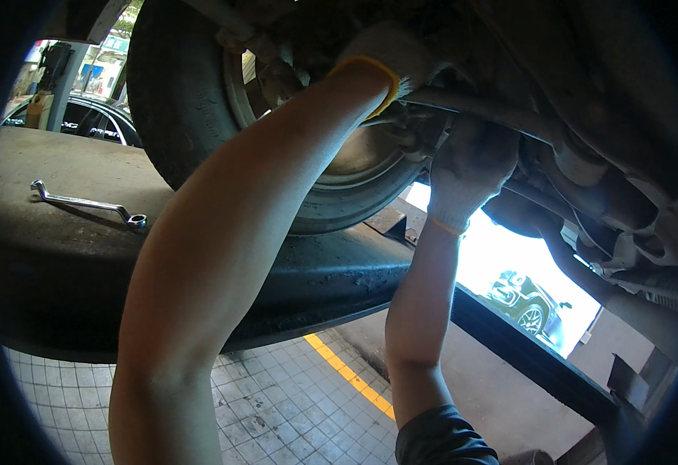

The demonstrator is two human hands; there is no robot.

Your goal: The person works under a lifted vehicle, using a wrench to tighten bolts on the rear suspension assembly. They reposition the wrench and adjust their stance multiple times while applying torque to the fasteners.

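Up under a raised car, both arms reach overhead from the lower edge, both in white knit gloves with yellow cuffs; left hand (389, 54) is up high against the suspension parts just inboard of the wheel hub (354, 155), glove back toward the camera, fingers buried in the dark metalwork so cannot tell if they are apart or closed on anything; right hand (471, 167) sits lower and to the right, just below a grey bar (486, 108) that runs across the underbody, fingers curled up around some part at the joint there, looks like a grip but what exactly is clamped is hidden by the glove; the two hands are near each other, not touching; big black tyre (172, 101) fills upper left, resting on the dark greasy lift platform (60, 263); a double-ended ring spanner (87, 204), shiny metal, lies flat on that platform well left of both hands, untouched; right of the hands more underbody, rusty arms and a rubber boot (633, 240) in shadow; below, pale tiled floor (277, 403) with a yellow line (351, 376) running diagonally; through the bright opening between the arms and the underbody a dark car (521, 306) is parked outside; another dark car (99, 120) at far left behind the tyre; dark sleeve (440, 438) at the bottom edge on the right arm
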